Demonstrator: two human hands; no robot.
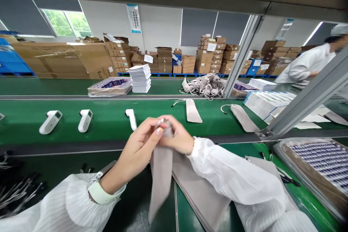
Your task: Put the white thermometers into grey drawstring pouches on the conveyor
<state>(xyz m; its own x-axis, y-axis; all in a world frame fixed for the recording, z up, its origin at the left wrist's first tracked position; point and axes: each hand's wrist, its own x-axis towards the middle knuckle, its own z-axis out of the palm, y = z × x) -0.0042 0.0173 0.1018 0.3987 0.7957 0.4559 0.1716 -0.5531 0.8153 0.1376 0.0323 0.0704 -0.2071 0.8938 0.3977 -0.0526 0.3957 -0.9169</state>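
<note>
My left hand (pixel 140 145) and my right hand (pixel 178 139) meet above the near bench, both pinching the top of a grey fabric pouch (pixel 160 177) that hangs down between them. A small shiny object shows at the pouch mouth between my fingertips; what it is I cannot tell. Under my right forearm lies a stack of flat grey pouches (pixel 201 195). On the green conveyor belt (pixel 108 123) behind my hands lie three white handheld devices (pixel 50 121), (pixel 85 120), (pixel 131 118) and two filled pouches with cords (pixel 193 111), (pixel 244 117).
A tray of small batteries (pixel 320 163) sits at the right. White boxes (pixel 140 78), a tray (pixel 110 87) and a heap of corded pouches (pixel 205 85) lie on the far bench. A slanted metal post (pixel 307 98) crosses the right side. Another person in white (pixel 310 63) works at far right.
</note>
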